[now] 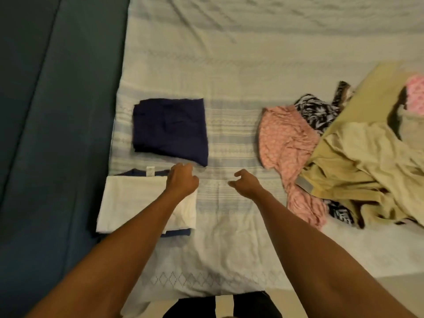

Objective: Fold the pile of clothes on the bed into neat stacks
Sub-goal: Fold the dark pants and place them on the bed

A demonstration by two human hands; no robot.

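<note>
Closest to me, both forearms reach out over the bedspread (220,226), hands apart w/ a bare strip of patterned cloth btwn them. By my left arm lies the white folded piece (135,203), set on a navy garment (142,172) whose edges peek out at the far and near sides. My left hand (182,179) sits at the white piece's far right corner, fingers curled; can't tell if it pinches the cloth or just rests there. My right hand (246,183) hangs above the spread, fingers loosely bent, holding nothing. Just beyond the left hand is the folded navy square (169,131), a separate stack. Off to the right is the unfolded pile: a pink printed garment (286,143) nearest, a black-and-white print (317,113) behind it, a big tan garment (367,161) heaped alongside, something pink (415,88) at the far edge. Step in hand, I reckon: finish w/ the white stack, then fetch the next item. To do it well, square that corner so edges line up w/ the navy below, press flat, don't drag the stack. Then take the pink one by a seam, not the middle, so the tan heap doesn't come w/ it, and spread it in the free strip. Farther back the spread lies wrinkled.
</note>
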